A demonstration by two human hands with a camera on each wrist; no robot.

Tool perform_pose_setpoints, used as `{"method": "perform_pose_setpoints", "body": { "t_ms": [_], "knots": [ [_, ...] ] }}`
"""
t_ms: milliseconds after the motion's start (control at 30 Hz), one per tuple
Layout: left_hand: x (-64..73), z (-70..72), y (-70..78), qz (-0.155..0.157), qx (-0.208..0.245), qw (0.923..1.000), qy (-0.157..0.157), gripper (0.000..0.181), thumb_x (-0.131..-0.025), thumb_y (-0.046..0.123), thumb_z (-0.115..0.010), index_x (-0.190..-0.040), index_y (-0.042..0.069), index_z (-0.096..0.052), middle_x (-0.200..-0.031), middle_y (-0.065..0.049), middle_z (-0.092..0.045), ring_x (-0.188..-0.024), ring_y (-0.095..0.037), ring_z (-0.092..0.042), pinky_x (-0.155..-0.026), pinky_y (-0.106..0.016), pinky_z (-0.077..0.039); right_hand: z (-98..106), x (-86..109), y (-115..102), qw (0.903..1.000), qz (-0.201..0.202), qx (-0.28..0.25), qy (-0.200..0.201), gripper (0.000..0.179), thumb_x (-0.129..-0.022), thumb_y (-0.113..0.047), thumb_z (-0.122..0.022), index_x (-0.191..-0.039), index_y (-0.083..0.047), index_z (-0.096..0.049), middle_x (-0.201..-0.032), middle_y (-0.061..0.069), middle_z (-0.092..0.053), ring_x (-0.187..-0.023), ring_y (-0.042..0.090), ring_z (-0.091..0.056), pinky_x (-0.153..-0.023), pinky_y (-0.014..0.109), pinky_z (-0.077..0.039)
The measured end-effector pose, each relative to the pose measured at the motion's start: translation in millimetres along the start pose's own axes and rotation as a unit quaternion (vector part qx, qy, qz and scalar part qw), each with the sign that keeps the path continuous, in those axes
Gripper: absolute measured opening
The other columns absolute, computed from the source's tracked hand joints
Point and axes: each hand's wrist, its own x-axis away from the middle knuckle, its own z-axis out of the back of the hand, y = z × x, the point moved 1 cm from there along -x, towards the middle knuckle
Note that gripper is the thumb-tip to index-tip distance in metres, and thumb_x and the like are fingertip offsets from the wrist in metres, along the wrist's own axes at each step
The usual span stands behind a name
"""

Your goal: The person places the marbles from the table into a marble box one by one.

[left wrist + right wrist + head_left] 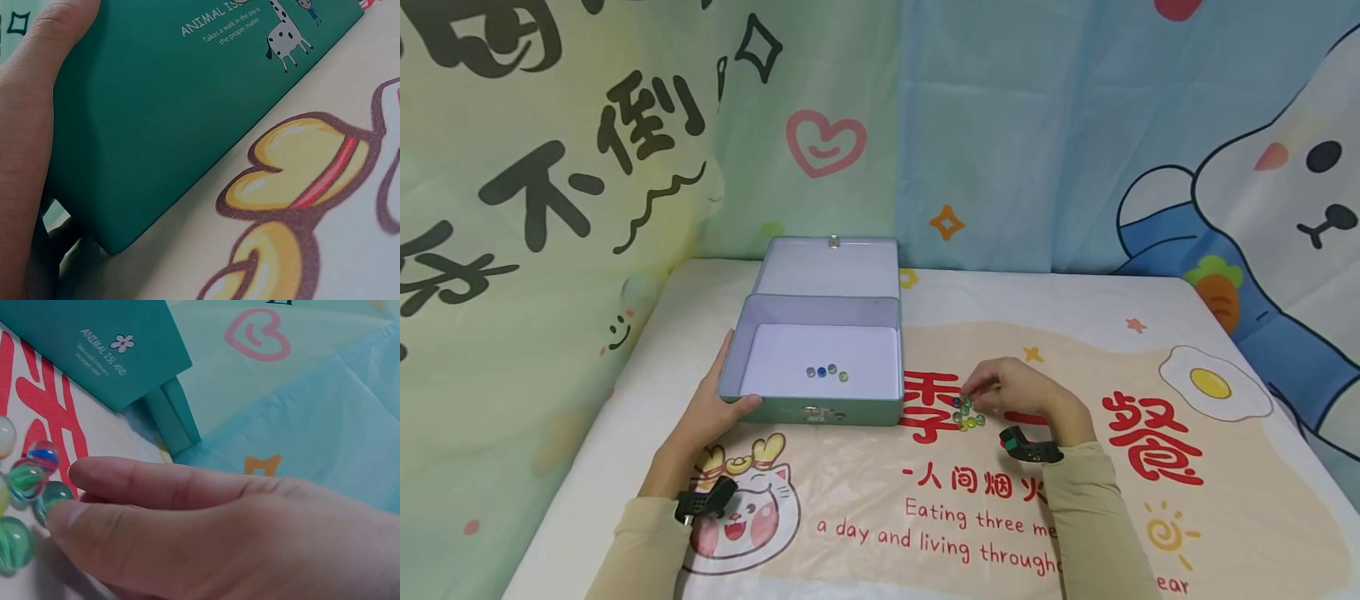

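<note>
An open green tin box (pixel 827 411) with a pale inside stands left of centre in the head view, its lid (pixel 827 267) tipped back. Several small glass marbles (pixel 822 372) lie on its floor. My left hand (pixel 718 400) holds the box's left front corner, thumb over the front rim. To the right of the box, my right hand (pixel 1018 390) is down at a cluster of glass marbles (pixel 967 422) on the cloth. In the right wrist view, its thumb and index fingertips pinch a greenish marble (pixel 55 495) at the cluster's edge.
A printed cloth (pixel 925 542) with red characters, a cat and an egg covers the table. Behind it hangs a patterned curtain (pixel 985 133). Dark straps with small devices sit on the left wrist (pixel 706 500) and the right wrist (pixel 1030 447).
</note>
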Motion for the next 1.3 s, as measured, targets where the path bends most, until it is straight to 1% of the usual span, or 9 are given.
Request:
{"method": "perform_pose_setpoints", "body": {
  "t_ms": [167, 333, 433, 567, 667, 733, 900, 1133, 1300],
  "knots": [
    [0.8, -0.4, 0.7, -0.002, 0.009, 1.0000, 0.000, 0.112, -0.073, 0.040, -0.077, -0.151, 0.038, 0.003, -0.160, -0.012, -0.012, -0.141, -0.043, -0.022, -0.109, -0.066, -0.022, -2.8, -3.6, 0.4, 0.9999, 0.011, 0.008, 0.002, 0.015, -0.083, -0.006, -0.070, -0.094, -0.016, -0.075, -0.101, 0.000, -0.066, -0.087, 0.018, -0.055, -0.073, 0.028, -0.052],
    [0.8, -0.4, 1.1, -0.001, 0.011, 0.9999, -0.002, 0.111, -0.073, 0.041, -0.077, -0.151, 0.040, 0.003, -0.160, -0.011, -0.012, -0.141, -0.043, -0.022, -0.108, -0.066, -0.023, -4.1, -4.7, 1.2, 0.9998, 0.005, 0.019, 0.005, 0.016, -0.083, -0.007, -0.070, -0.092, -0.019, -0.075, -0.099, -0.003, -0.065, -0.090, 0.018, -0.055, -0.075, 0.029, -0.052],
    [0.3, -0.2, 0.1, 0.001, 0.008, 1.0000, -0.001, 0.111, -0.073, 0.042, -0.076, -0.151, 0.040, 0.003, -0.160, -0.011, -0.012, -0.141, -0.043, -0.023, -0.108, -0.066, -0.023, -4.2, -4.1, -0.5, 0.9996, 0.005, 0.026, 0.008, 0.016, -0.083, -0.006, -0.071, -0.091, -0.019, -0.075, -0.099, -0.002, -0.065, -0.091, 0.018, -0.055, -0.076, 0.029, -0.051],
    [0.4, -0.1, 0.6, 0.001, 0.002, 1.0000, 0.000, 0.112, -0.073, 0.042, -0.076, -0.151, 0.038, 0.003, -0.160, -0.012, -0.012, -0.141, -0.043, -0.023, -0.108, -0.066, -0.023, -4.5, -3.7, -3.0, 0.9995, -0.005, 0.027, 0.014, 0.015, -0.083, -0.007, -0.071, -0.092, -0.018, -0.075, -0.099, -0.002, -0.065, -0.090, 0.018, -0.054, -0.077, 0.030, -0.051],
    [0.8, 0.0, 2.4, 0.001, 0.001, 1.0000, 0.001, 0.112, -0.073, 0.041, -0.076, -0.152, 0.037, 0.003, -0.160, -0.012, -0.012, -0.141, -0.043, -0.023, -0.109, -0.065, -0.023, -4.8, -4.1, -3.6, 0.9993, -0.014, 0.027, 0.021, 0.014, -0.083, -0.007, -0.070, -0.091, -0.018, -0.075, -0.098, -0.002, -0.065, -0.088, 0.018, -0.054, -0.076, 0.030, -0.050],
    [0.7, 0.0, 2.8, 0.003, 0.000, 1.0000, 0.001, 0.112, -0.073, 0.041, -0.076, -0.152, 0.035, 0.003, -0.160, -0.012, -0.012, -0.141, -0.043, -0.023, -0.108, -0.065, -0.023, -4.7, -4.3, -3.3, 0.9992, -0.012, 0.029, 0.026, 0.013, -0.084, -0.007, -0.070, -0.091, -0.016, -0.075, -0.097, -0.001, -0.065, -0.086, 0.017, -0.054, -0.074, 0.029, -0.050],
    [0.3, 0.4, 2.4, 0.002, 0.005, 1.0000, -0.001, 0.115, -0.072, 0.043, -0.077, -0.153, 0.033, 0.004, -0.159, -0.015, -0.013, -0.140, -0.045, -0.024, -0.108, -0.065, -0.024, -5.2, -5.4, -2.6, 0.9978, -0.007, 0.048, 0.046, 0.012, -0.084, -0.007, -0.070, -0.092, -0.014, -0.075, -0.095, 0.000, -0.066, -0.083, 0.016, -0.055, -0.070, 0.027, -0.050],
    [0.8, 0.7, 1.9, 0.001, 0.008, 1.0000, -0.001, 0.116, -0.072, 0.043, -0.077, -0.153, 0.033, 0.005, -0.160, -0.014, -0.013, -0.140, -0.044, -0.024, -0.109, -0.065, -0.024, -7.8, -8.8, -0.8, 0.9941, -0.030, 0.057, 0.087, 0.014, -0.085, -0.010, -0.068, -0.098, -0.014, -0.072, -0.097, 0.000, -0.068, -0.084, 0.015, -0.057, -0.076, 0.028, -0.052],
    [0.5, 0.6, 2.4, 0.001, 0.008, 1.0000, 0.001, 0.114, -0.072, 0.041, -0.077, -0.152, 0.035, 0.004, -0.160, -0.013, -0.013, -0.141, -0.043, -0.023, -0.109, -0.064, -0.023, -9.3, -9.8, -1.9, 0.9925, -0.036, 0.060, 0.100, 0.014, -0.086, -0.011, -0.067, -0.100, -0.012, -0.071, -0.092, 0.002, -0.067, -0.079, 0.015, -0.057, -0.072, 0.028, -0.051]
  ]
}}
